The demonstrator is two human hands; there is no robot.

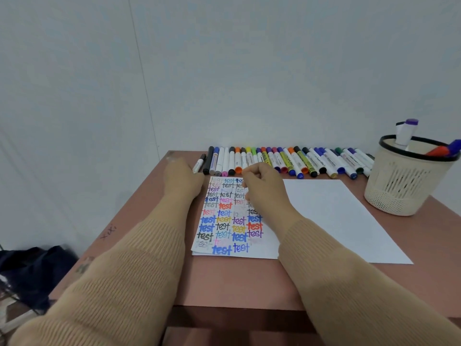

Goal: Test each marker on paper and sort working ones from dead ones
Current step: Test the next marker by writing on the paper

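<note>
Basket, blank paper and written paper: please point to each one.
basket [399, 186], head view, on its slotted side wall.
blank paper [336, 216], head view, on its bare middle.
written paper [232, 221], head view, among its coloured words.

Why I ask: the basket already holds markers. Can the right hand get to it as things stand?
Probably yes. The basket stands on the table to the right of the right hand, only the blank sheet lying flat between them; nothing upright blocks the way.

We see our left hand [183, 179] motion-blurred, its fingers [173, 159] indistinct; our right hand [264, 188] hides part of the test sheet [224, 221]; the picture's right edge clips the basket [404, 186].
</note>
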